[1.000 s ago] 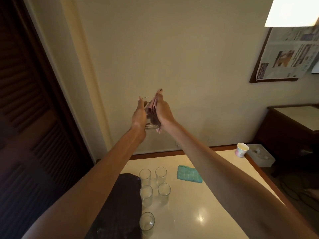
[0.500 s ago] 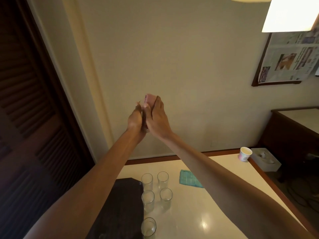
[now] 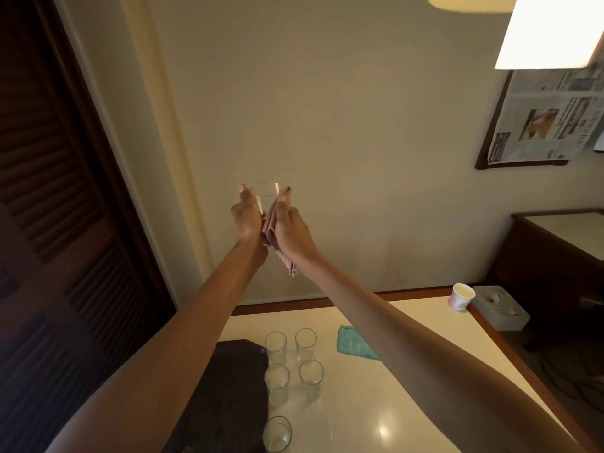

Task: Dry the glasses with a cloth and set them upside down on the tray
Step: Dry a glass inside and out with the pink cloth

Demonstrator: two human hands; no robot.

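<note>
Both my arms are stretched out and raised in front of the wall. My left hand [image 3: 245,217] grips a clear glass [image 3: 265,195], mouth up. My right hand [image 3: 291,227] presses a pink cloth [image 3: 281,250] against the right side of that glass; the cloth's end hangs below my wrist. Down on the cream table [image 3: 408,371], several clear glasses [image 3: 294,364] stand upright, mouths up, next to a dark tray [image 3: 225,393] at the left. Nothing stands on the visible part of the tray.
A folded teal cloth [image 3: 354,346] lies on the table right of the glasses. A paper cup [image 3: 462,297] sits at the far right corner, a white box [image 3: 500,308] just beyond it. A dark louvred door [image 3: 65,207] is on the left, a wooden desk [image 3: 562,253] on the right.
My right hand slid down from over the top of the glass to its side, so the rim shows again. The view tilted slightly; the glasses on the table have not moved.
</note>
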